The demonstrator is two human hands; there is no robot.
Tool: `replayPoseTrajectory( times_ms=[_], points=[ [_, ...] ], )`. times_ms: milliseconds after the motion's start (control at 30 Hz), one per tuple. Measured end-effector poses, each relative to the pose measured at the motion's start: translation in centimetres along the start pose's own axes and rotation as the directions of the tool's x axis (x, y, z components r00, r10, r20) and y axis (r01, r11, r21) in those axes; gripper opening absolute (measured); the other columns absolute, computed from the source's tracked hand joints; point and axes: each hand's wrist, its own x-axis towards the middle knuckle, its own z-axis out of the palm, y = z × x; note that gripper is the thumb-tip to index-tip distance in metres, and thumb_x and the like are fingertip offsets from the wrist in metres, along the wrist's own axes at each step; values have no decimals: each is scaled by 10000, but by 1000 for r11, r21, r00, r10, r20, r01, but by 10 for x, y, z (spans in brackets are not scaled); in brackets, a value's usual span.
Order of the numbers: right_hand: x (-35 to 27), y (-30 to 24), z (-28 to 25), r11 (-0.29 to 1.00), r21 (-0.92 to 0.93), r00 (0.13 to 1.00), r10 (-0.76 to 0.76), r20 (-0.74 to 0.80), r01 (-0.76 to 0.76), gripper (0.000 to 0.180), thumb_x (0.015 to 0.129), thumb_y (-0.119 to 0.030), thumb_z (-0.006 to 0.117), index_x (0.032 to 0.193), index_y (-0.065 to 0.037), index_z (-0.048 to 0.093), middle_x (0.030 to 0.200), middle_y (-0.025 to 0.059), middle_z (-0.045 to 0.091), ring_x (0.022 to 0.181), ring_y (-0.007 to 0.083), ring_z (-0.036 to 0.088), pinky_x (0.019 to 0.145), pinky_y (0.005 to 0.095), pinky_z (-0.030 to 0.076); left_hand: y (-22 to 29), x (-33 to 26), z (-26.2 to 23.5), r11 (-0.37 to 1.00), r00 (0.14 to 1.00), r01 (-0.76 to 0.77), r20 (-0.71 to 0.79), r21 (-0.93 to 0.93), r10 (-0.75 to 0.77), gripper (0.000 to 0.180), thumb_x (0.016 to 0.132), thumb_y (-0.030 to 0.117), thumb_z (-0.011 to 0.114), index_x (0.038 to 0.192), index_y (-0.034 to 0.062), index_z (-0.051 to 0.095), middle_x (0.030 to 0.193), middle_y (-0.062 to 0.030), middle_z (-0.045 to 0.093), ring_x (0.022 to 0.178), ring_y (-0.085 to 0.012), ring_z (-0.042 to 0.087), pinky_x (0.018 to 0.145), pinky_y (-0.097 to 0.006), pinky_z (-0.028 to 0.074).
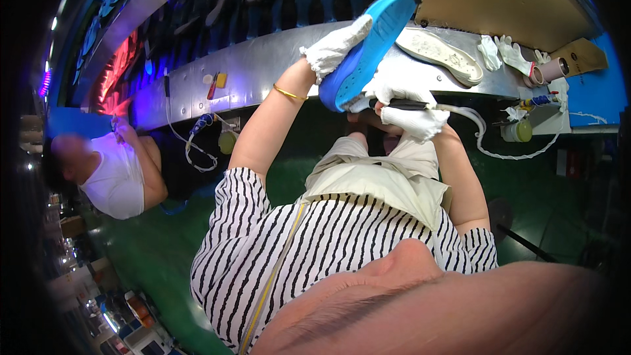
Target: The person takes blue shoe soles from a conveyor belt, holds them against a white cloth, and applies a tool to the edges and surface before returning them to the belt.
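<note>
My left hand, in a white glove, grips a bright blue shoe sole by its left edge. The sole is tilted up over the bench edge, its perforated end toward me. At that lower end my right hand, also gloved, is closed around a slim dark-handled tool. A white hose runs from the tool's back end to the right. The tool's working tip, close to the sole, is too hard to make out. On the bench just right of the blue sole lies an off-white shoe sole.
White gloves and a pinkish cup lie on the metal bench at the right. A brown cardboard panel stands behind. Beyond the bench is a dark conveyor with soles. Another person sits at the left.
</note>
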Motion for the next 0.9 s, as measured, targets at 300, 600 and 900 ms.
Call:
replayPoseTrajectory(
  times_ms=[300, 600, 900],
  points=[
    [1, 5, -12, 992, -130, 997, -4, -78, -7, 171, 731, -110, 651, 897, -85, 621, 838, 23, 622, 785, 135, 582, 732, 297, 489, 20, 0, 8, 985, 987, 155, -49, 74, -151, 612, 865, 519, 545, 1257, 51, 501, 1037, -107, 612, 833, -144, 603, 705, -303, 536],
    [5, 14, -36, 910, -387, 975, -201, -92, 151, 121, 715, -180, 670, 810, -111, 641, 841, 3, 635, 764, 167, 589, 769, 306, 464, 12, 4, 3, 999, 997, 41, -66, 24, -40, 672, 830, 601, 523, 1229, 60, 505, 981, -116, 620, 788, -193, 621, 698, -303, 543],
    [2, -2, -47, 958, 26, 916, -265, -303, 286, 192, 740, 27, 650, 909, -36, 583, 895, 62, 631, 841, 131, 590, 753, 273, 485, 25, -28, -26, 736, 956, -268, -78, -622, 282, 837, 823, 699, 370, 1370, 65, 352, 1290, -130, 490, 1171, -282, 495, 988, -449, 417]
  ],
)
